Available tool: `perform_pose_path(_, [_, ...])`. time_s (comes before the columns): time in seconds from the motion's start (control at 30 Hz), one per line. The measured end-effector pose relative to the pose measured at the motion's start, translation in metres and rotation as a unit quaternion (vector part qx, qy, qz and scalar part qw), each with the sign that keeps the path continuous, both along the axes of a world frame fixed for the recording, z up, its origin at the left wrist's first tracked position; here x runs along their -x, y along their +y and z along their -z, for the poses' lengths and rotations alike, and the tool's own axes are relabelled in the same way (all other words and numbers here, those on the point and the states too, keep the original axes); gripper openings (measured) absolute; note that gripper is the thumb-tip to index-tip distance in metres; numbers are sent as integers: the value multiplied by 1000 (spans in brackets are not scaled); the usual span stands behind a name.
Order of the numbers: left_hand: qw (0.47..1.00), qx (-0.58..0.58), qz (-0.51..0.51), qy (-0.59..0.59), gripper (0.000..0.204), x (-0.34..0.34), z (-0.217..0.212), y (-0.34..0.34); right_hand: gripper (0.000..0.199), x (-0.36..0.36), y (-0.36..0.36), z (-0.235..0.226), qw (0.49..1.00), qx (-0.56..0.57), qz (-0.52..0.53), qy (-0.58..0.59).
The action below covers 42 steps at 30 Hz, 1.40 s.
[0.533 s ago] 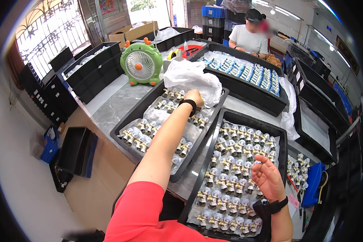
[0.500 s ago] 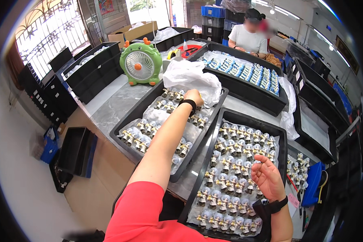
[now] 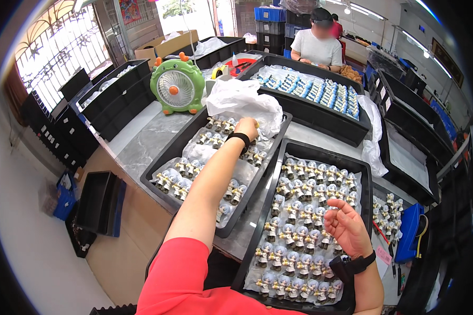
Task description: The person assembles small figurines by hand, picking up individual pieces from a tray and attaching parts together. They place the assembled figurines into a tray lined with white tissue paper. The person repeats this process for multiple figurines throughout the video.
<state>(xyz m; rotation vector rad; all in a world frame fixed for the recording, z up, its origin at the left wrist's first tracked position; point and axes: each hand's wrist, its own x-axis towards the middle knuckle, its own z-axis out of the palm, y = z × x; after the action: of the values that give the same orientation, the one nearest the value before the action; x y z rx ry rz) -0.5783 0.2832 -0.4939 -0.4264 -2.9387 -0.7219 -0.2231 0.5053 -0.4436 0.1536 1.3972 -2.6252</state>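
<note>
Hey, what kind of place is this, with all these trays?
Probably a small toy workshop or assembly room: black trays filled with rows of little figurines, stacked crates at the back, and another person working at the same long table.

I counted two black trays of small figurines before me, a third tray of blue ones, one green fan, one white bag.
</note>
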Motion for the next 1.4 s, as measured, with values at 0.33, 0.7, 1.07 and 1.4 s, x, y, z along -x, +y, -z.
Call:
perform_pose_path(0.33, [998,-64,14,20,31,4,10,-14,36,-1,1,1,1000,-27,-9,-2])
perform_pose_path(0.7, [826,-430,174,-319,27,-152,-82,-2,24,2,-25,23,922,-380,-33,71])
perform_pose_path(1.07, [690,-511,174,-482,26,-258,-54,-1,31,-26,-67,25,664,-640,-121,368])
perform_pose_path(1.4, [648,-482,183,-560,27,-279,-48,-30,33,-45,-88,24,628,-620,-269,386])
